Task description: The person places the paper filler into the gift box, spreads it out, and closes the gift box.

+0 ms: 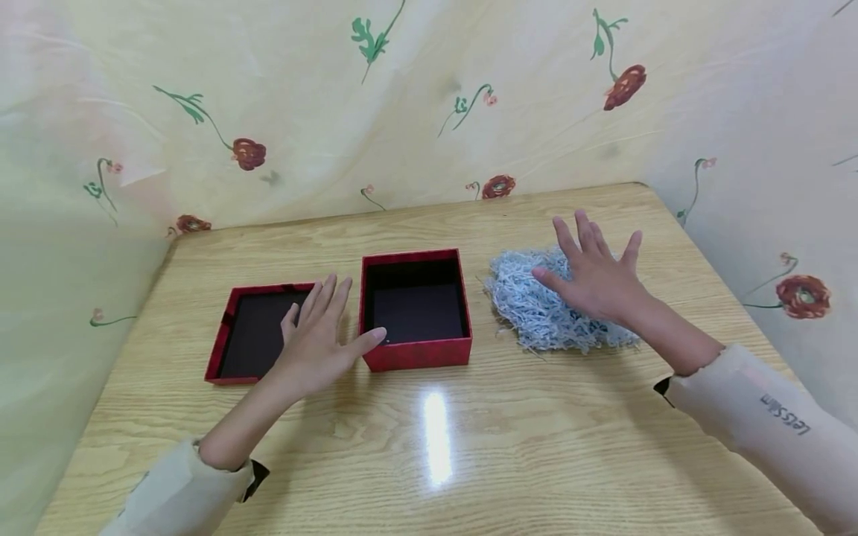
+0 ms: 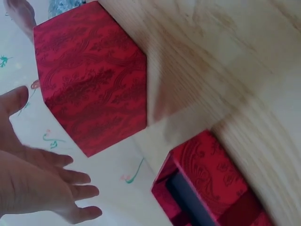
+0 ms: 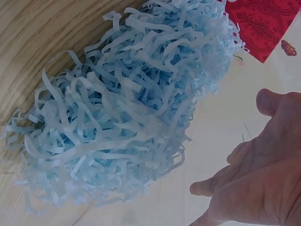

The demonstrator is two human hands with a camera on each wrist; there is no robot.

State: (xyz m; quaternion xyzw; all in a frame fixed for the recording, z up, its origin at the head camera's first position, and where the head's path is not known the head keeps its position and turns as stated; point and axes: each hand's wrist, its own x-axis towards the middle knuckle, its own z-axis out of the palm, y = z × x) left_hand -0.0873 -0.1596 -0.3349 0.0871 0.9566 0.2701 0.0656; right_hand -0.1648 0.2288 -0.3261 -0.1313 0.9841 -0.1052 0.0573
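Observation:
My left hand (image 1: 315, 350) hovers with fingers spread between a red box lid (image 1: 216, 357) and a red patterned box (image 1: 418, 356). Its thumb overlaps the box's near left corner in the head view. The box stands upright with its black inside showing; the lid lies with its black inner face up. On the right, my right hand (image 1: 596, 279) is held over a heap of pale blue shredded paper (image 1: 529, 298), fingers splayed and nothing in them. The right wrist view shows the shredded paper (image 3: 122, 108) beside that hand (image 3: 258, 169), apart from its fingers.
All of it lies on a wood-grain table (image 1: 536, 447) with a bright light reflection near its middle. A cream floral cloth (image 1: 415, 112) hangs behind the table and along both sides. Both forearms wear beige sleeves.

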